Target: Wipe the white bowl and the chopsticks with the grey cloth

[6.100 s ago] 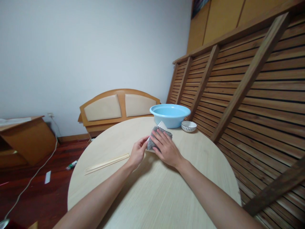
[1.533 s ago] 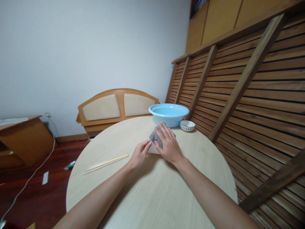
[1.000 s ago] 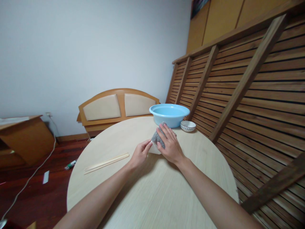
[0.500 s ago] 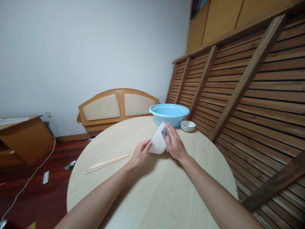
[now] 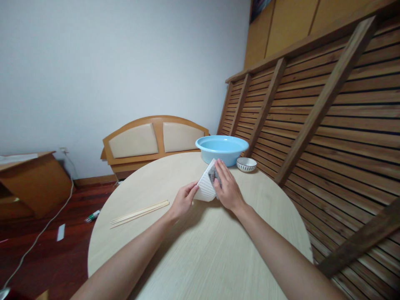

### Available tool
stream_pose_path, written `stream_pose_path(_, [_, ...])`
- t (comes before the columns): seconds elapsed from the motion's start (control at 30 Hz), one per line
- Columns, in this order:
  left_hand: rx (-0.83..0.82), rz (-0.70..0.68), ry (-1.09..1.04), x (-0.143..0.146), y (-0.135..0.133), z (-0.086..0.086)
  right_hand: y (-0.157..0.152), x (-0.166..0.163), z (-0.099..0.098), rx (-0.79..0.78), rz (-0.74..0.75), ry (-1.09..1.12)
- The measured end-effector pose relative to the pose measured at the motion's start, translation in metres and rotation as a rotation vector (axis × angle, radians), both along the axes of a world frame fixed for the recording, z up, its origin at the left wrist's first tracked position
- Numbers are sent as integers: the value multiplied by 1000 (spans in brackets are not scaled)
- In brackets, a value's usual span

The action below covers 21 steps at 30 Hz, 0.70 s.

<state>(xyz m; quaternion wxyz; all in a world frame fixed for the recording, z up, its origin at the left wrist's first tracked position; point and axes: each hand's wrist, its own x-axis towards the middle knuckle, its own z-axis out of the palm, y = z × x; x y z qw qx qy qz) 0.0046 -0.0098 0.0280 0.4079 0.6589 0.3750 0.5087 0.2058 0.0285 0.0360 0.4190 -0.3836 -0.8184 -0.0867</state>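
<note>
Since the frame a second ago, the gray cloth has shifted toward the right edge of the white ridged board, baring much of its ribbed face. That board is held tilted on the near side of the blue basin; whether its lower edge touches the tabletop cannot be told. The left hand has its grip pinched on the board's left edge, thumb on the near face. The right hand, also nearer than the basin, has its grip closed on the cloth, pressing it to the board. Just right of the basin stands a patterned bowl; thin pale sticks lie left of the basin and nearer.
</note>
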Motion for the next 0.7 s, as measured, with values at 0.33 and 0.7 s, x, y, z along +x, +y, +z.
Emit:
stream_pose_path(0.33, [-19,29,-35,-2,3,-4,-16,-13,5,86,96,-194])
stream_pose_path(0.7, [-24,65,15,-2,1,5,7,13,-3,-50,150,65])
